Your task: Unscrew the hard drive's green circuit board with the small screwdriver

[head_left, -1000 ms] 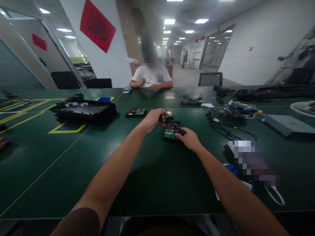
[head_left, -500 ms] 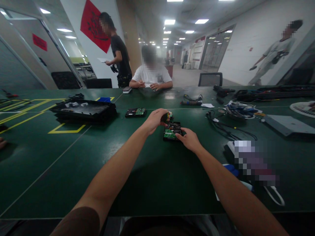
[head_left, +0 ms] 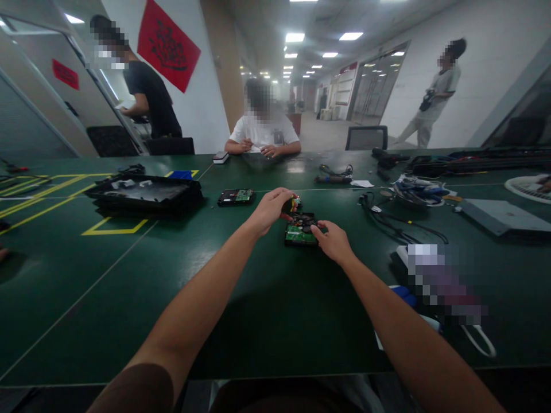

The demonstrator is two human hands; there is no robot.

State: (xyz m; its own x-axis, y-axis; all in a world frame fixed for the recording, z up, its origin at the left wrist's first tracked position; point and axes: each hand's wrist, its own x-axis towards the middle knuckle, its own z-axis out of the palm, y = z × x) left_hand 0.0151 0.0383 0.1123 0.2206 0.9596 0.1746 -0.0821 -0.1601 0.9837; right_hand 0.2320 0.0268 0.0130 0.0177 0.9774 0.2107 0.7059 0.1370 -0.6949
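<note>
A hard drive (head_left: 297, 236) with a green circuit board lies on the table in front of me. My right hand (head_left: 334, 240) is at its right side, thumb and fingers closed on that edge. Over the drive's far left corner is my left hand (head_left: 274, 207), its fingers curled round a black-and-yellow tool (head_left: 295, 203) that they mostly hide. I cannot make out the tool's tip. Left of it, a second hard drive (head_left: 236, 197), also with green board showing, lies apart from both hands.
A black tray (head_left: 146, 195) stands at the left by yellow tape marks. To the right are cables (head_left: 387, 221), a bundle of wires (head_left: 419, 190), a grey metal box (head_left: 503, 218) and a blurred object (head_left: 443, 284). A person (head_left: 262, 129) sits opposite; two others stand farther back.
My right thumb has shifted slightly up along the drive's edge. My left hand stays almost in place. The two standing people in the background have moved left.
</note>
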